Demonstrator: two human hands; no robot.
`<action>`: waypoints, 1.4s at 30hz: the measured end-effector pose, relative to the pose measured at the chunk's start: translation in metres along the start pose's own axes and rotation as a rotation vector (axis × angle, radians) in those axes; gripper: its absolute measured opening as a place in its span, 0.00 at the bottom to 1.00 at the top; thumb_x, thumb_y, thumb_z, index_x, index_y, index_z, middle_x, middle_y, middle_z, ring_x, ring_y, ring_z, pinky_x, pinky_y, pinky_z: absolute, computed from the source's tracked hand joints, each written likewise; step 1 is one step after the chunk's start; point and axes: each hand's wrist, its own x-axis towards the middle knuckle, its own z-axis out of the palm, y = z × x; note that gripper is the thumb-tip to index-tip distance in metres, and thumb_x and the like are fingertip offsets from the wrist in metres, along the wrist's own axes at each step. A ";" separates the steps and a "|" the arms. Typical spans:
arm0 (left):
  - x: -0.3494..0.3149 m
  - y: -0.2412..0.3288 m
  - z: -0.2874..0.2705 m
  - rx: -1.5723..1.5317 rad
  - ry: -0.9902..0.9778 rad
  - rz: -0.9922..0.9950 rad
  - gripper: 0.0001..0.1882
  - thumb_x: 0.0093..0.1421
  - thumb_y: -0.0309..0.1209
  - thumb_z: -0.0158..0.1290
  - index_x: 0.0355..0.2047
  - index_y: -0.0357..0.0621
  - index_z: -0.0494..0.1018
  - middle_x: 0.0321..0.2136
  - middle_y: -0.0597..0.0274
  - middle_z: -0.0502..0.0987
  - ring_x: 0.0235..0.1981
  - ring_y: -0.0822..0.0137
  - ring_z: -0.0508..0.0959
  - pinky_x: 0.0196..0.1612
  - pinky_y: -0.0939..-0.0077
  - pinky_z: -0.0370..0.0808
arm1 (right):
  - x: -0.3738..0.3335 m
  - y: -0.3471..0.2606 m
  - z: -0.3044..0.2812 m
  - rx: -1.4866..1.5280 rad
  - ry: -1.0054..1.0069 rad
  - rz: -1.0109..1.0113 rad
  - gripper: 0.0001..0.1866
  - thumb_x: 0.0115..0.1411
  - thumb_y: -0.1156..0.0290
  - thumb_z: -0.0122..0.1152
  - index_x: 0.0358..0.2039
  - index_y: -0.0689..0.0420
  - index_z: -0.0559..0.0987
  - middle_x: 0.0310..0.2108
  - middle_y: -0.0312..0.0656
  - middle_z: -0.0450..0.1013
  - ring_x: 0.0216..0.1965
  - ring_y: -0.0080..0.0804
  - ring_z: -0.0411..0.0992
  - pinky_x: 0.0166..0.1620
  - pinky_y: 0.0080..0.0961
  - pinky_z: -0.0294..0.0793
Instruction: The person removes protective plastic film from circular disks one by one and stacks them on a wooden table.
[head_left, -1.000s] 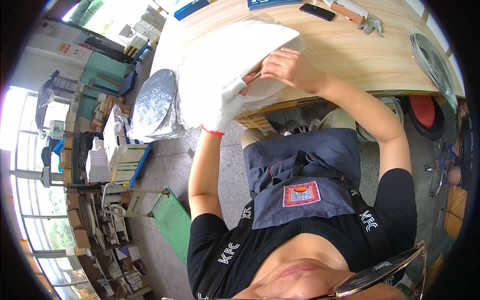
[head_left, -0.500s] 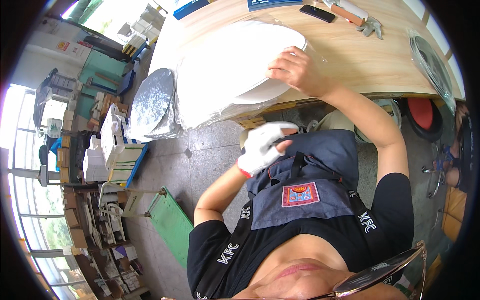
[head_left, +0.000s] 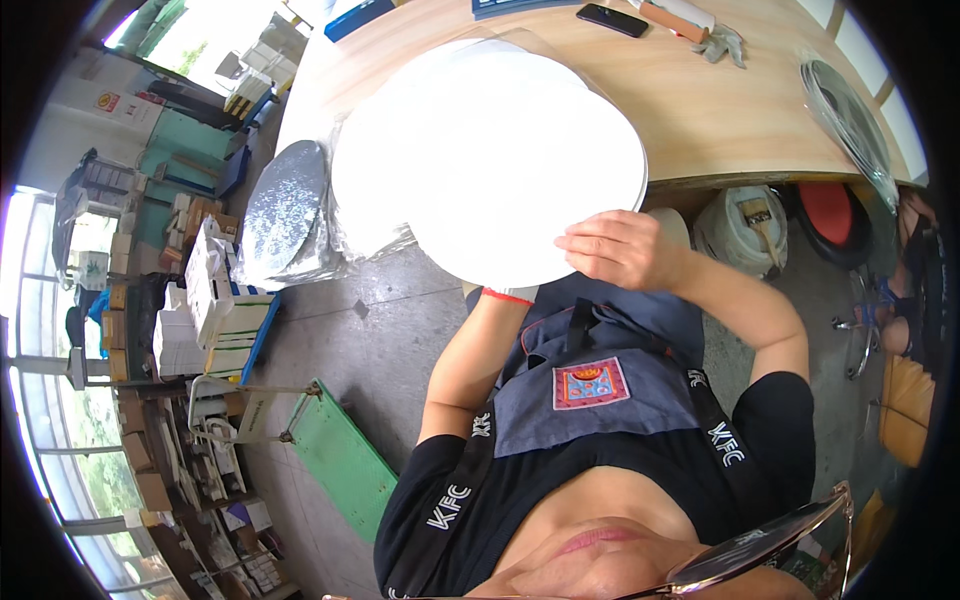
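Observation:
A large white round sheet [head_left: 530, 170] is held off the table, its near edge out over my lap. My right hand [head_left: 625, 252], bare, is closed on the near right edge of it, fingers on top. Beneath the sheet is my left hand; just the red cuff [head_left: 508, 295] of its white glove shows at the near rim, with the fingers hidden. Behind and to the left, more white discs [head_left: 370, 170] lie in clear plastic wrap on the table.
A silvery disc in plastic [head_left: 285, 215] overhangs the table's left end. At the back lie a phone [head_left: 612, 20] and a grey glove [head_left: 722, 46]. Wrapped round pieces [head_left: 848, 120] sit at the right. Below are a bucket with a brush [head_left: 742, 230], a red-topped stool [head_left: 828, 215] and a green trolley [head_left: 345, 450].
The white sheet has come up off the stack toward me in my right hand, which moved nearer. My gloved left hand has gone from open air to beneath the sheet.

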 end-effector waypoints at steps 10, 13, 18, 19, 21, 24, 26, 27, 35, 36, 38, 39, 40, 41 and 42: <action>-0.006 -0.001 0.009 0.037 -0.052 -0.027 0.23 0.72 0.41 0.39 0.59 0.36 0.64 0.56 0.47 0.71 0.56 0.49 0.74 0.57 0.56 0.75 | -0.075 -0.014 -0.005 1.111 0.323 1.607 0.29 0.67 0.46 0.52 0.53 0.61 0.67 0.43 0.46 0.74 0.38 0.28 0.77 0.38 0.24 0.79; -0.008 -0.001 0.011 0.040 -0.071 -0.052 0.23 0.72 0.40 0.39 0.59 0.36 0.64 0.55 0.47 0.71 0.55 0.50 0.74 0.57 0.57 0.75 | -0.039 -0.008 -0.007 1.361 0.243 1.681 0.27 0.67 0.56 0.57 0.57 0.61 0.66 0.44 0.44 0.74 0.35 0.27 0.78 0.26 0.25 0.81; -0.010 0.002 0.011 0.012 -0.076 -0.093 0.22 0.72 0.39 0.38 0.58 0.36 0.64 0.55 0.47 0.71 0.54 0.50 0.75 0.56 0.58 0.75 | -0.064 -0.008 -0.037 1.273 0.313 1.490 0.27 0.62 0.66 0.60 0.59 0.65 0.67 0.46 0.48 0.76 0.40 0.31 0.78 0.34 0.28 0.83; -0.011 0.005 0.010 0.002 -0.076 -0.102 0.22 0.72 0.39 0.38 0.58 0.36 0.64 0.55 0.47 0.72 0.54 0.50 0.75 0.56 0.58 0.76 | -0.069 -0.013 -0.061 1.355 0.394 1.527 0.27 0.60 0.70 0.60 0.59 0.65 0.68 0.48 0.50 0.75 0.43 0.33 0.78 0.44 0.30 0.81; -0.016 0.012 0.008 -0.046 -0.082 -0.162 0.22 0.72 0.38 0.38 0.58 0.36 0.64 0.55 0.48 0.72 0.53 0.50 0.75 0.56 0.59 0.76 | -0.091 -0.015 -0.121 1.318 0.298 1.551 0.27 0.60 0.70 0.58 0.58 0.68 0.69 0.47 0.50 0.77 0.44 0.31 0.78 0.49 0.28 0.78; -0.015 0.016 0.013 -0.184 -0.054 -0.279 0.21 0.72 0.38 0.38 0.58 0.36 0.64 0.55 0.48 0.72 0.53 0.50 0.76 0.56 0.59 0.76 | -0.150 -0.026 -0.190 1.080 0.465 1.608 0.25 0.61 0.69 0.56 0.58 0.66 0.70 0.47 0.44 0.77 0.45 0.27 0.77 0.48 0.23 0.76; -0.014 0.010 0.029 -0.212 0.330 -0.088 0.20 0.71 0.37 0.41 0.56 0.35 0.64 0.54 0.46 0.72 0.54 0.44 0.74 0.59 0.53 0.74 | -0.174 -0.021 -0.214 0.985 0.646 1.540 0.24 0.63 0.70 0.56 0.58 0.65 0.71 0.50 0.43 0.76 0.50 0.27 0.74 0.53 0.24 0.72; -0.016 0.010 0.029 -0.245 0.381 -0.047 0.18 0.69 0.34 0.45 0.54 0.35 0.63 0.55 0.45 0.70 0.57 0.40 0.72 0.60 0.46 0.72 | -0.198 -0.011 -0.221 0.950 0.769 1.543 0.22 0.64 0.70 0.56 0.58 0.64 0.72 0.50 0.42 0.76 0.50 0.27 0.74 0.53 0.23 0.72; -0.014 -0.003 0.016 -0.212 0.167 -0.175 0.23 0.65 0.27 0.53 0.58 0.33 0.62 0.51 0.45 0.74 0.54 0.39 0.75 0.55 0.40 0.74 | -0.292 0.118 -0.174 0.644 1.025 1.661 0.17 0.68 0.60 0.57 0.46 0.62 0.76 0.36 0.39 0.78 0.34 0.27 0.77 0.36 0.21 0.77; -0.016 -0.003 0.021 -0.178 0.178 -0.173 0.24 0.63 0.24 0.55 0.58 0.34 0.62 0.52 0.45 0.73 0.52 0.40 0.76 0.53 0.41 0.76 | -0.298 0.119 -0.173 0.632 0.876 1.809 0.20 0.68 0.56 0.56 0.45 0.63 0.76 0.33 0.40 0.78 0.30 0.27 0.77 0.33 0.20 0.76; -0.022 0.001 0.023 -0.020 0.116 -0.103 0.27 0.61 0.21 0.56 0.60 0.34 0.61 0.53 0.46 0.73 0.51 0.42 0.77 0.53 0.44 0.77 | -0.294 0.118 -0.174 0.630 0.475 2.072 0.26 0.68 0.48 0.54 0.40 0.65 0.77 0.27 0.41 0.78 0.24 0.27 0.76 0.30 0.19 0.76; -0.027 0.003 0.022 0.036 0.096 -0.062 0.28 0.61 0.22 0.57 0.60 0.35 0.61 0.52 0.45 0.74 0.51 0.42 0.77 0.53 0.44 0.77 | -0.270 0.109 -0.181 0.639 0.214 2.176 0.29 0.67 0.45 0.52 0.37 0.65 0.78 0.25 0.42 0.77 0.22 0.27 0.76 0.29 0.19 0.76; -0.030 0.004 0.026 0.088 0.066 -0.027 0.28 0.61 0.23 0.57 0.60 0.36 0.62 0.52 0.45 0.74 0.51 0.43 0.77 0.52 0.45 0.77 | -0.248 0.098 -0.188 0.627 -0.046 2.265 0.32 0.67 0.42 0.51 0.34 0.66 0.78 0.23 0.43 0.77 0.20 0.26 0.75 0.28 0.18 0.75; -0.033 0.003 0.029 0.141 0.039 0.002 0.29 0.61 0.23 0.58 0.61 0.36 0.62 0.51 0.45 0.74 0.51 0.43 0.77 0.52 0.45 0.77 | -0.226 0.090 -0.184 0.623 -0.172 2.147 0.29 0.67 0.46 0.53 0.32 0.64 0.78 0.23 0.43 0.77 0.22 0.24 0.76 0.28 0.17 0.74; -0.035 0.001 0.032 0.179 0.029 0.013 0.28 0.60 0.23 0.59 0.60 0.35 0.63 0.51 0.45 0.75 0.50 0.45 0.78 0.52 0.48 0.78 | -0.203 0.078 -0.174 0.623 -0.289 2.036 0.25 0.68 0.50 0.55 0.30 0.63 0.79 0.24 0.43 0.78 0.23 0.23 0.76 0.28 0.16 0.73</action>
